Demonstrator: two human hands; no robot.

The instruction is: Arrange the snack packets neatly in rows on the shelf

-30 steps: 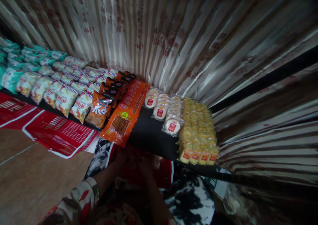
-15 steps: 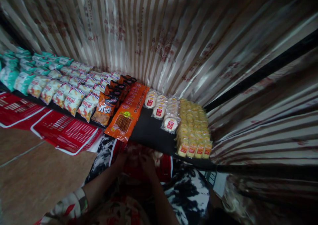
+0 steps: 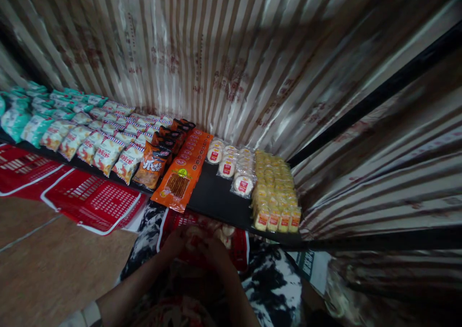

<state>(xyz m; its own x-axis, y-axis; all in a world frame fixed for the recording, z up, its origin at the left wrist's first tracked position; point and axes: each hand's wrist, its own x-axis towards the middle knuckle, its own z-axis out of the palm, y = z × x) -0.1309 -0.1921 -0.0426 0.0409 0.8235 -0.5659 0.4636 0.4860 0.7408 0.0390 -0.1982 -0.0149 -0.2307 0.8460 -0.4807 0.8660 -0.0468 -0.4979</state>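
Note:
My left hand and my right hand meet low in the picture, over a red basket that stands below the black shelf. Both hands look closed round something pale between them, too dim to name. Pale round packets lie in the basket just beyond my fingers. On the shelf above lie round white cakes with red labels, a block of small yellow packets and long orange packets.
Rows of crisp bags and teal bags fill the shelf to the left. Red baskets lie on the brown floor. A striped shiny curtain backs the shelf. Black-and-white cloth lies under the basket.
My view has tilted up and back, so the shelf sits smaller and lower. My hands have drawn together over the red basket and come more into view.

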